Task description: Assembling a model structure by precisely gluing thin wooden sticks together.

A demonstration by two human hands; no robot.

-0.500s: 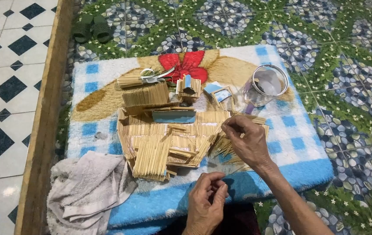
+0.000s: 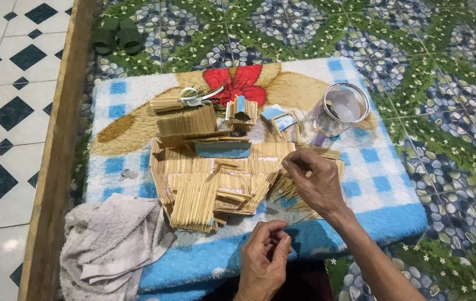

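Note:
A heap of thin wooden sticks (image 2: 215,178), many in flat bundles, lies on a blue and white checked cushion (image 2: 394,195). My right hand (image 2: 316,181) rests on loose sticks at the heap's right side, fingers curled and pinching among them. My left hand (image 2: 266,256) is near the cushion's front edge, fingertips pinched together, seemingly on a thin stick. A small blue card piece (image 2: 222,148) lies on the heap.
A clear glass jar (image 2: 343,109) lies on its side at the cushion's back right. Scissors (image 2: 202,97) rest on a stick bundle at the back. A grey cloth (image 2: 112,245) sits at the front left. A wooden border (image 2: 54,167) and dark sandals (image 2: 118,38) are at left.
My right hand has shifted slightly on the loose sticks. My left hand stays near the front edge with fingers pinched.

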